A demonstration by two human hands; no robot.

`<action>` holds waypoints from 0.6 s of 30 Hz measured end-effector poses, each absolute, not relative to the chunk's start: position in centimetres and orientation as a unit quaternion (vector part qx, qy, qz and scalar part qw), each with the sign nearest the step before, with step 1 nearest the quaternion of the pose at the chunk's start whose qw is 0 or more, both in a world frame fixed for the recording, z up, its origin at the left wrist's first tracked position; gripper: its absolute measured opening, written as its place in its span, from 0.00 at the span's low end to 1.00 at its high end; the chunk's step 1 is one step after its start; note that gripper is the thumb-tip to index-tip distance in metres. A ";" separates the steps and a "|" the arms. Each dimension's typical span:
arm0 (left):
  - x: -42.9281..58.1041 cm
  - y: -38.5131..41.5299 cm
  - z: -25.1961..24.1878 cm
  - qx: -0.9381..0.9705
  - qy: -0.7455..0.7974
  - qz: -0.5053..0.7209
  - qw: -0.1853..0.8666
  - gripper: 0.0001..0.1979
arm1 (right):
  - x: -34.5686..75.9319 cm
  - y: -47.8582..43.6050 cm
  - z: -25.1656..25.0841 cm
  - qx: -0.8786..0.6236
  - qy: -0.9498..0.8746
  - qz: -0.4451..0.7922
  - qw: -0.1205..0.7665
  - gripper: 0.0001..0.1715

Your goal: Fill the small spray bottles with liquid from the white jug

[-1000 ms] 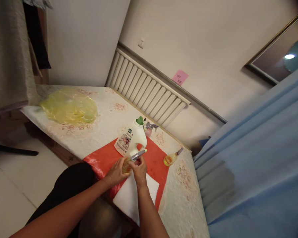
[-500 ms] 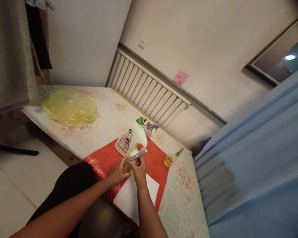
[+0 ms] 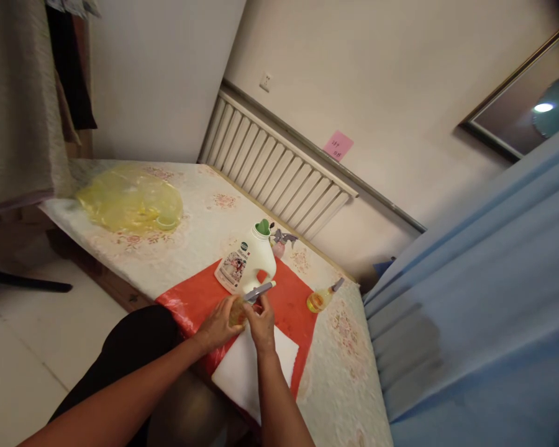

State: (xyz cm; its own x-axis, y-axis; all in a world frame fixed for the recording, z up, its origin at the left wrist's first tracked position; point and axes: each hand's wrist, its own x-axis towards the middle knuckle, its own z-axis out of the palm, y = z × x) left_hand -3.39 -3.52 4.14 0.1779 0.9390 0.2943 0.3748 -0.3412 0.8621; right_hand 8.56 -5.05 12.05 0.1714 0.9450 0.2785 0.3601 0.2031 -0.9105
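Note:
A spray bottle (image 3: 236, 312) with yellowish contents and a grey trigger head is between my hands, above the near part of a red sheet (image 3: 195, 300). My left hand (image 3: 217, 324) is wrapped round its body. The fingers of my right hand (image 3: 261, 320) are closed at its neck, just under the head; they partly hide it. Just beyond my hands stands a white jug (image 3: 235, 264) with a printed label, a side handle and a green spout in its open mouth. A white cloth or paper pad (image 3: 242, 369) lies beneath my right forearm.
A second spray bottle (image 3: 319, 301) with yellow liquid stands to the right, and a pink one with a grey head (image 3: 279, 246) is behind the jug. A yellow plastic bag (image 3: 130, 198) and a pale green cap (image 3: 166, 222) lie on the flowered tabletop at left. A blue curtain (image 3: 470, 298) hangs at right.

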 end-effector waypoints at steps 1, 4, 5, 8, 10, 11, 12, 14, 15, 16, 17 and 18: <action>-3.4 -3.5 4.2 0.695 0.472 0.434 0.326 0.32 | 8.7 -5.1 12.2 -0.558 -0.585 0.289 0.513 0.14; -3.4 -3.6 4.3 0.694 0.469 0.437 0.329 0.31 | 8.8 -4.9 12.1 -0.562 -0.580 0.289 0.514 0.12; -3.4 -3.6 4.4 0.694 0.468 0.437 0.330 0.31 | 8.7 -4.8 11.9 -0.571 -0.570 0.281 0.519 0.12; -3.5 -3.7 4.5 0.693 0.467 0.439 0.330 0.31 | 8.1 -4.3 11.4 -0.599 -0.540 0.254 0.534 0.11; -3.4 -3.7 4.5 0.692 0.468 0.439 0.330 0.31 | 7.9 -4.4 11.3 -0.599 -0.539 0.250 0.537 0.12; -3.4 -3.7 4.5 0.692 0.469 0.439 0.330 0.31 | 8.0 -4.6 11.4 -0.592 -0.546 0.256 0.535 0.12; -3.4 -3.7 4.5 0.692 0.469 0.439 0.329 0.31 | 8.1 -4.7 11.6 -0.582 -0.556 0.263 0.531 0.12; -3.4 -3.7 4.4 0.692 0.469 0.439 0.330 0.31 | 8.5 -5.1 11.9 -0.565 -0.576 0.277 0.522 0.12; -3.4 -3.7 4.4 0.692 0.469 0.439 0.330 0.31 | 8.7 -5.2 12.0 -0.560 -0.583 0.281 0.518 0.11; -3.4 -3.7 4.4 0.692 0.469 0.439 0.330 0.30 | 8.8 -5.2 12.0 -0.559 -0.585 0.283 0.515 0.11; -3.4 -3.7 4.4 0.692 0.469 0.439 0.330 0.30 | 8.8 -5.1 11.9 -0.561 -0.584 0.282 0.515 0.10; -3.4 -3.7 4.3 0.692 0.469 0.439 0.330 0.30 | 8.7 -5.0 11.8 -0.566 -0.578 0.278 0.517 0.09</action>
State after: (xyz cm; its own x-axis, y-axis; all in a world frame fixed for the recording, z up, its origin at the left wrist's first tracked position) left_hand -3.39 -3.68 4.33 0.1747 0.9384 0.2982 0.3597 -0.3427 0.8679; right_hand 8.74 -4.96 11.76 0.1760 0.9430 0.2826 0.3673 0.2034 -0.9076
